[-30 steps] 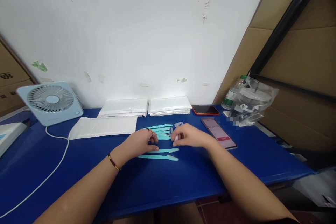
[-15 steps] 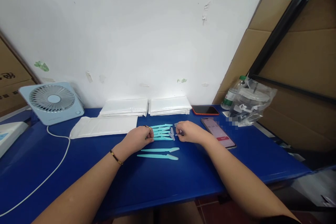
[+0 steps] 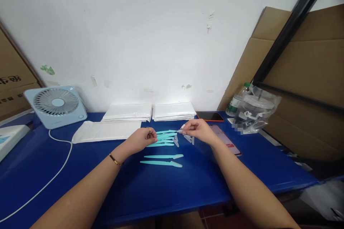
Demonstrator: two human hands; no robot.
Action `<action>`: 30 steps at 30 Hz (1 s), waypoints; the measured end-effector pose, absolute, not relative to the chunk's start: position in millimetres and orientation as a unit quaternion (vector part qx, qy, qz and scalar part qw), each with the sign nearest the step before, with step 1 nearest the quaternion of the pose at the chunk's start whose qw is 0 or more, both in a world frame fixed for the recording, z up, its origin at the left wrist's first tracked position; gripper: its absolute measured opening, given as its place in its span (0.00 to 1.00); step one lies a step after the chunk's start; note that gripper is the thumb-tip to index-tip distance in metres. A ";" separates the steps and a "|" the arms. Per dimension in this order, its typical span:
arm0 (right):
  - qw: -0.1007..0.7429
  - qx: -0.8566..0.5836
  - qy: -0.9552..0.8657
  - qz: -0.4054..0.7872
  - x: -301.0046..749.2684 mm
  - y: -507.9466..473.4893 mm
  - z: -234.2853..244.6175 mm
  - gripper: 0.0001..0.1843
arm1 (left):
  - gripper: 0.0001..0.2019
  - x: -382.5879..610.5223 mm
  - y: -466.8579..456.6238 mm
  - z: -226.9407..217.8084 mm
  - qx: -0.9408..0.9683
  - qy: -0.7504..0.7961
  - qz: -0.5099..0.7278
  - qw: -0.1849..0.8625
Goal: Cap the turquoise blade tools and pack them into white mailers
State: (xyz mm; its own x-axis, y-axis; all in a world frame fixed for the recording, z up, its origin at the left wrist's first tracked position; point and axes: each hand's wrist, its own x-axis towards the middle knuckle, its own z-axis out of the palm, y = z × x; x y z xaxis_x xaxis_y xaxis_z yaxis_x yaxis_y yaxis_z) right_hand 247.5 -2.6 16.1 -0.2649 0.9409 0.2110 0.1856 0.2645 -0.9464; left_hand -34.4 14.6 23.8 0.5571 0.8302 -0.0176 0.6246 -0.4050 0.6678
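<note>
Several turquoise eyebrow razors (image 3: 163,144) lie side by side at the middle of the blue table. My left hand (image 3: 142,139) pinches the handle end of one razor from this group, its blade end pointing right. Between the fingertips of my right hand (image 3: 197,129) is a small translucent blade cap (image 3: 179,131), right at a razor's blade end; whether it is over the blade I cannot tell. More loose translucent caps (image 3: 176,140) lie between and below the hands. Closer to me, two separate razors (image 3: 161,163) lie parallel, blade ends to the right.
White flat packets (image 3: 126,111) are stacked along the wall, with a single packet (image 3: 107,130) in front. A blue fan (image 3: 57,105) with a white cable stands left. Two phones, one red-edged (image 3: 210,116), a bottle (image 3: 236,101) and a bagged cup (image 3: 254,109) are on the right.
My right hand has lifted from the caps with one in its fingers and moved to the razor's blade end. The left hand now pinches a razor slightly raised; the view has shifted slightly.
</note>
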 end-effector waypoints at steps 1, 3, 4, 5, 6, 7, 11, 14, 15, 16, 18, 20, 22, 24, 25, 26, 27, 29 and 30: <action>0.449 -0.418 -0.662 0.430 246.6 -2.7 15.5 0.15 | 0.16 -35.0 15.6 23.6 0.818 0.440 0.165 0.332; 0.468 -0.411 -0.668 0.407 244.3 -3.4 14.6 0.14 | 0.17 -35.7 16.7 24.3 0.806 0.437 0.166 0.363; 0.471 -0.410 -0.676 0.391 243.3 -4.0 14.5 0.13 | 0.17 -35.8 16.8 25.1 0.800 0.436 0.164 0.378; 0.473 -0.408 -0.686 0.373 242.4 -4.7 14.8 0.12 | 0.18 -35.9 16.5 26.2 0.796 0.434 0.163 0.389; 0.474 -0.407 -0.697 0.353 241.7 -5.4 15.3 0.11 | 0.18 -35.9 16.1 27.4 0.793 0.433 0.162 0.397; 0.474 -0.404 -0.707 0.335 241.1 -6.2 16.0 0.11 | 0.19 -35.9 15.5 28.6 0.792 0.432 0.160 0.400; 0.465 -0.395 -0.739 0.285 239.0 -8.2 18.1 0.08 | 0.20 -36.1 13.4 31.4 0.790 0.426 0.156 0.413; 0.457 -0.393 -0.749 0.276 237.1 -8.9 17.6 0.07 | 0.20 -36.9 13.6 30.2 0.787 0.422 0.154 0.422; 0.457 -0.391 -0.750 0.275 236.5 -9.2 17.4 0.07 | 0.20 -37.3 13.8 29.7 0.786 0.421 0.153 0.425; 0.457 -0.390 -0.751 0.275 236.0 -9.5 17.4 0.06 | 0.20 -37.7 14.0 29.4 0.785 0.419 0.151 0.430; 0.454 -0.386 -0.755 0.273 235.6 -10.4 18.3 0.06 | 0.19 -38.6 14.2 29.6 0.783 0.412 0.145 0.443; 0.447 -0.387 -0.759 0.273 235.6 -11.5 20.0 0.06 | 0.20 -39.5 14.1 30.5 0.777 0.411 0.139 0.455; 0.445 -0.390 -0.759 0.272 234.8 -12.8 21.5 0.07 | 0.20 -40.1 13.9 31.7 0.772 0.415 0.135 0.462; 0.449 -0.390 -0.758 0.267 232.1 -14.5 21.9 0.07 | 0.20 -39.7 13.2 32.5 0.769 0.416 0.136 0.466; 0.450 -0.389 -0.760 0.264 230.1 -15.6 21.7 0.07 | 0.20 -39.1 12.5 32.9 0.768 0.412 0.138 0.470; 0.447 -0.386 -0.763 0.262 227.8 -16.9 21.4 0.06 | 0.20 -38.3 11.6 33.2 0.768 0.406 0.141 0.474; 0.442 -0.383 -0.768 0.262 225.7 -18.3 21.2 0.06 | 0.19 -37.2 10.6 33.5 0.769 0.399 0.142 0.479; 0.422 -0.377 -0.778 0.272 223.5 -20.8 21.9 0.06 | 0.19 -34.9 8.2 34.2 0.771 0.387 0.141 0.486; 0.407 -0.373 -0.784 0.284 223.8 -21.7 22.9 0.05 | 0.18 -33.9 7.0 34.4 0.774 0.385 0.137 0.484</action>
